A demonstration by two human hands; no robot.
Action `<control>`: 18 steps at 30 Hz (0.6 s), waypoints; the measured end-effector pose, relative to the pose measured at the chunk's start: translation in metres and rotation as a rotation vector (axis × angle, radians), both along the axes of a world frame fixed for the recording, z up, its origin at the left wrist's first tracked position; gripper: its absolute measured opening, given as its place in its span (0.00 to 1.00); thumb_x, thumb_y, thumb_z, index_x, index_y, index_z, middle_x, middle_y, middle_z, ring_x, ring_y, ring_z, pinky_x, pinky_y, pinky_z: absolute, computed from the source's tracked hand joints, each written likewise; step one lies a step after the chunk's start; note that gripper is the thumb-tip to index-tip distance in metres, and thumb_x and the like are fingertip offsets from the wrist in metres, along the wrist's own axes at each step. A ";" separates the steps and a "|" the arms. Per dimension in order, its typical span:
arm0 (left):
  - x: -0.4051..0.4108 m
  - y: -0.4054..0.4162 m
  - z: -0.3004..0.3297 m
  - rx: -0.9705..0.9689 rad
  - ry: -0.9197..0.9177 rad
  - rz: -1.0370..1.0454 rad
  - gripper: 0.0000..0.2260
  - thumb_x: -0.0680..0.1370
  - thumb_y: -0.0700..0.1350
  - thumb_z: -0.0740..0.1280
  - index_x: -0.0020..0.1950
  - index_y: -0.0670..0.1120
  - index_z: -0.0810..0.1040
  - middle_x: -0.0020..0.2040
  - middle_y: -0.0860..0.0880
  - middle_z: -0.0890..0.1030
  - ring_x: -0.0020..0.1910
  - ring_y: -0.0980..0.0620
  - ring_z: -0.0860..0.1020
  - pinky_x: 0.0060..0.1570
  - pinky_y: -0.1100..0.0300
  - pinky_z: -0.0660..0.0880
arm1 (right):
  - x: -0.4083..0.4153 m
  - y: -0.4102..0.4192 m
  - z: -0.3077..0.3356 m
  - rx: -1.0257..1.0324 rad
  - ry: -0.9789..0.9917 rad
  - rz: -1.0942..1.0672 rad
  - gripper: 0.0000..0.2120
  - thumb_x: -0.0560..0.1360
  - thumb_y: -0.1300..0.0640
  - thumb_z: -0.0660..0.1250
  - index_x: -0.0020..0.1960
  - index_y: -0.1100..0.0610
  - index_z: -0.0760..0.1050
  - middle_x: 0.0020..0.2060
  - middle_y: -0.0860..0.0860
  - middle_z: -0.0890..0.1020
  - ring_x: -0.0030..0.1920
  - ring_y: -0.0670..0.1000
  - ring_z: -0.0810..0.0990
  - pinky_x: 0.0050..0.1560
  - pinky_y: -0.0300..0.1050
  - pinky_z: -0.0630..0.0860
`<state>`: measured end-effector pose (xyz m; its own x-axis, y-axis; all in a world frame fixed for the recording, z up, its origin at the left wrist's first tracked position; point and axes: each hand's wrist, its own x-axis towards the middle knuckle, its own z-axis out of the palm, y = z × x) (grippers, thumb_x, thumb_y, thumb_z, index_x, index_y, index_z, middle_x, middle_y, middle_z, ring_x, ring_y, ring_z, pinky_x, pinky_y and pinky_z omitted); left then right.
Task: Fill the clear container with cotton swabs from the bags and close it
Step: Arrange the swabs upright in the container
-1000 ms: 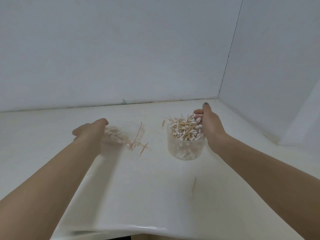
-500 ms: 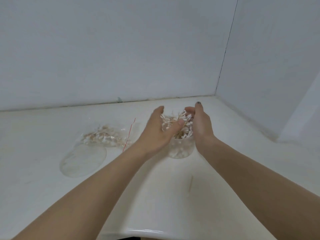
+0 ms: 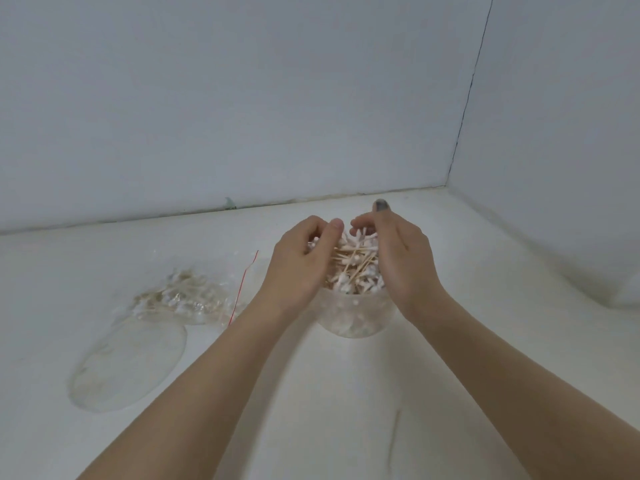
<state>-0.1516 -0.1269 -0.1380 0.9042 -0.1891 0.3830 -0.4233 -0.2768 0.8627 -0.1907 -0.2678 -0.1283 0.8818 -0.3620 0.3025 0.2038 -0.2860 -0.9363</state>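
Right now both of your hands sit over the clear container (image 3: 356, 313), which stands on the white counter (image 3: 311, 393) near the corner of the walls. Your left hand (image 3: 301, 265) curls its fingers into the heap of cotton swabs (image 3: 353, 261) from the left; your right hand (image 3: 398, 258) cups the same heap from the right, fingers bent around the sticks. The swabs pile above the rim, pointing every way. To the left, a plastic bag (image 3: 187, 299) with a red seal line lies flat, some swabs inside. The clear lid (image 3: 128, 365) rests just in front of the bag.
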 end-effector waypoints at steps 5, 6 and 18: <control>0.011 -0.014 0.011 0.037 0.014 0.017 0.20 0.85 0.56 0.58 0.42 0.43 0.73 0.33 0.55 0.73 0.34 0.56 0.70 0.38 0.60 0.67 | 0.021 -0.010 0.009 -0.110 0.021 -0.015 0.26 0.84 0.42 0.54 0.38 0.53 0.82 0.36 0.49 0.85 0.33 0.42 0.80 0.40 0.38 0.75; 0.014 -0.015 0.014 0.043 0.014 0.016 0.19 0.85 0.57 0.57 0.42 0.45 0.73 0.34 0.56 0.74 0.35 0.57 0.71 0.39 0.61 0.68 | 0.024 -0.012 0.011 -0.144 0.024 -0.010 0.25 0.84 0.43 0.55 0.37 0.53 0.82 0.35 0.48 0.85 0.32 0.42 0.78 0.39 0.39 0.73; 0.046 -0.034 0.017 0.012 0.073 -0.095 0.20 0.86 0.58 0.56 0.58 0.49 0.83 0.54 0.55 0.84 0.48 0.61 0.82 0.53 0.60 0.76 | 0.051 -0.027 0.013 -0.388 -0.065 -0.069 0.23 0.82 0.44 0.59 0.32 0.52 0.62 0.25 0.43 0.67 0.29 0.43 0.67 0.32 0.32 0.64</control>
<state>-0.1054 -0.1606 -0.1206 0.9076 -0.2794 0.3135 -0.3838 -0.2492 0.8891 -0.1393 -0.2947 -0.1149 0.8338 -0.2677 0.4828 0.2271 -0.6308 -0.7420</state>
